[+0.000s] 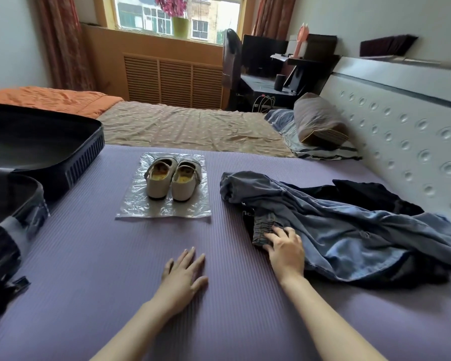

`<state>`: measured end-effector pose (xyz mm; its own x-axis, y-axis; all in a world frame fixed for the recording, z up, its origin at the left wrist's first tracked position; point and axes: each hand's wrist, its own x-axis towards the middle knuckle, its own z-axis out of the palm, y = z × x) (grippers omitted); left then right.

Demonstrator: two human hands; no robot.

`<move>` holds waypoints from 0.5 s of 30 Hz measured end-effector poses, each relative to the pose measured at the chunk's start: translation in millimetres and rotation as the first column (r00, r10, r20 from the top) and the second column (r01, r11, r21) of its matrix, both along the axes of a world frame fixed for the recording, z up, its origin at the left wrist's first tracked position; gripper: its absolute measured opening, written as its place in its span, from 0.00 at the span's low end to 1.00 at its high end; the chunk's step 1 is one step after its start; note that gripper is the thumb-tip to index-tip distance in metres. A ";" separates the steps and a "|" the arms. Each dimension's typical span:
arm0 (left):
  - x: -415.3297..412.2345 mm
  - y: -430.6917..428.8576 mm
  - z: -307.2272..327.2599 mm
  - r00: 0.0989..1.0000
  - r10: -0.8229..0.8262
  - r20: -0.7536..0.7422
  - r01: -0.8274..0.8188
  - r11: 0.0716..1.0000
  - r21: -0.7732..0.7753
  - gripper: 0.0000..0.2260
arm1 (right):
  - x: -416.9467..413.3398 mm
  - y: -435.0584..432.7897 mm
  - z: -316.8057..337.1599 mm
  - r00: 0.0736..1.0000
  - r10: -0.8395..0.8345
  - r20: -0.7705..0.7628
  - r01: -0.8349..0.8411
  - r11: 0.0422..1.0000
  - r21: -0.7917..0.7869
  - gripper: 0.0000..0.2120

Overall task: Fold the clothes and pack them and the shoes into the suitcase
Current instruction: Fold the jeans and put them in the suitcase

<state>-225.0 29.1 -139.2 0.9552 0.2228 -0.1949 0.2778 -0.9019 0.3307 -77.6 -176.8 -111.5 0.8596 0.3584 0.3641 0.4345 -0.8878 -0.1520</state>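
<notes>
A crumpled blue denim garment lies on the right of the purple mat, partly over a black garment. My right hand rests on the denim's elastic waistband edge, fingers curling onto the fabric. Flat on the bare mat, left of the denim, lies my left hand with fingers spread, holding nothing. A pair of beige shoes stands on a clear plastic bag at the mat's middle. The open dark suitcase lies at the left, its near half partly cut off by the frame.
Behind the mat the bed carries a brown patterned sheet, an orange blanket at far left and pillows by the white headboard. A dark desk with a monitor stands beyond the bed, under the window.
</notes>
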 end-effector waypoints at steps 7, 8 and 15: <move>19.3 -2.5 18.4 0.973 0.198 0.123 -0.161 0.952 -0.259 0.20 | -16.6 10.4 5.7 0.994 0.040 0.105 -0.083 0.889 0.450 0.07; 22.0 -5.3 23.8 0.953 0.256 0.165 -0.176 0.905 -0.387 0.19 | -24.9 13.9 10.8 0.994 0.051 0.101 -0.097 0.838 0.537 0.07; 23.3 -22.9 68.9 0.843 0.405 -0.353 -0.305 -0.181 -0.935 0.21 | -113.6 26.1 17.8 0.939 0.321 0.123 -0.314 0.654 0.689 0.09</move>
<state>-201.7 6.2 -70.3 0.8238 0.1718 -0.5402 0.3629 0.5722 0.7354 -191.1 -150.7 -93.7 0.7460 0.2607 0.6128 0.6652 -0.3366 -0.6665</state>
